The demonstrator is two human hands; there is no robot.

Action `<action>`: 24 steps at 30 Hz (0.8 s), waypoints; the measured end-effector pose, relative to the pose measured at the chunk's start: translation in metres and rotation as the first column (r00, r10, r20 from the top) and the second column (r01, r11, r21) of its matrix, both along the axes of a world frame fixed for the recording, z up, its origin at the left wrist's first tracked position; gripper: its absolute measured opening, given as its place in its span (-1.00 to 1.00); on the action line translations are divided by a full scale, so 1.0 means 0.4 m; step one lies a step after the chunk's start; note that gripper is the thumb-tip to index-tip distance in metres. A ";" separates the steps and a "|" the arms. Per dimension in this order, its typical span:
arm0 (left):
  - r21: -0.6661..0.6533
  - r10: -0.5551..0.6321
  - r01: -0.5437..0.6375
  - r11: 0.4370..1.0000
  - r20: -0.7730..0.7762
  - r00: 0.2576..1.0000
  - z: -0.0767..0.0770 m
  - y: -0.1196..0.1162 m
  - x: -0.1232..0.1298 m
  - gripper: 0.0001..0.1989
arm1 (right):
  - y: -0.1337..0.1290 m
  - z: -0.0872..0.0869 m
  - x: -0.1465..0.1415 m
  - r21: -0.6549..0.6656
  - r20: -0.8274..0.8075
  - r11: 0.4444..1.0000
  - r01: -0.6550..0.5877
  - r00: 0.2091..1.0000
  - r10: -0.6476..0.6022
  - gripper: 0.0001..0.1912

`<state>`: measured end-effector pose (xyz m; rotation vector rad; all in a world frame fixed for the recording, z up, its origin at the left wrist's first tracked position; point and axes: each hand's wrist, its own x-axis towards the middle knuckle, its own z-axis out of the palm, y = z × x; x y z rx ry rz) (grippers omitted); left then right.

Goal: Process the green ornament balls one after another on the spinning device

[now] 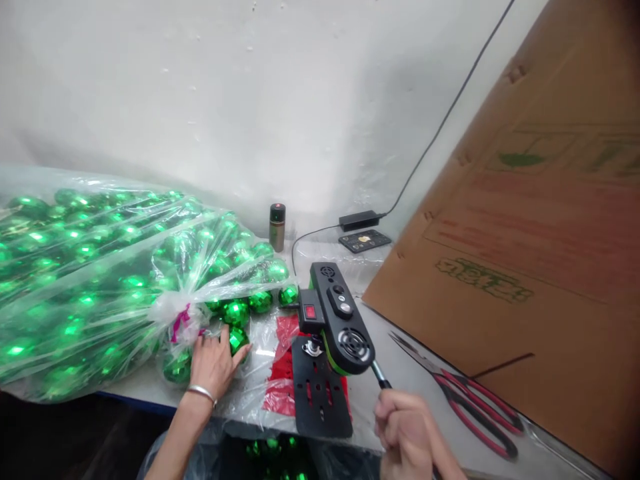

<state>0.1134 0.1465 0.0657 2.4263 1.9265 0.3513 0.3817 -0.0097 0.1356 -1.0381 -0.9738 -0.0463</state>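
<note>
A shiny green faceted ball [239, 339] lies at the mouth of the clear plastic bag. My left hand [214, 363], with a metal bangle at the wrist, reaches over it, thumb and index finger apart on either side; whether they press on it I cannot tell. Beside it is the bag's gathered knot [173, 317] with a pink tie. A black device [345, 320] with round vents and a red switch stands on a slotted black base plate [323, 393]. My right hand [405, 427] is closed round the dark handle [384, 384] of a metal rod that meets the device's near end.
Red sheeting [280, 373] lies under the base plate. Large red-and-black scissors [470, 400] rest at the right, before a tall cardboard box [520, 253]. Behind stand a small canister [277, 228] and a corded power adapter [359, 220]. More green balls [273, 450] show below the table edge.
</note>
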 end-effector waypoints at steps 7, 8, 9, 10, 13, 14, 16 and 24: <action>-0.080 0.081 -0.028 0.996 0.819 0.569 0.014 -0.091 0.080 -0.19 | 0.009 0.045 0.002 0.024 0.091 0.998 -0.053 0.995 0.051 -0.51; -0.166 0.158 -0.015 0.986 0.904 0.397 0.018 -0.109 0.104 -0.14 | 0.012 0.057 -0.001 0.030 0.089 0.998 -0.046 0.995 0.043 -0.50; -0.256 0.244 0.026 0.966 0.943 0.227 0.021 -0.129 0.131 -0.10 | 0.015 0.069 -0.004 0.036 0.086 0.999 -0.041 0.996 0.037 -0.49; -0.335 0.329 0.091 0.938 0.941 0.077 0.021 -0.148 0.158 -0.08 | 0.018 0.081 -0.006 0.033 0.080 0.999 -0.039 0.996 0.036 -0.48; -0.433 0.488 0.276 0.858 0.854 -0.178 0.005 -0.197 0.232 -0.09 | 0.021 0.102 -0.004 0.009 0.086 0.999 -0.054 0.995 0.053 -0.51; -0.442 0.504 0.288 0.849 0.841 -0.196 -0.006 -0.206 0.251 -0.11 | 0.019 0.105 -0.001 0.001 0.099 0.998 -0.063 0.993 0.063 -0.53; -0.448 0.483 0.228 0.864 0.866 -0.132 -0.034 -0.215 0.280 -0.13 | 0.014 0.108 0.005 -0.012 0.134 0.997 -0.082 0.988 0.082 -0.56; -0.199 0.137 0.150 0.969 0.929 0.345 -0.164 -0.230 0.324 -0.18 | -0.002 0.116 0.014 -0.055 0.206 0.994 -0.097 0.973 0.106 -0.60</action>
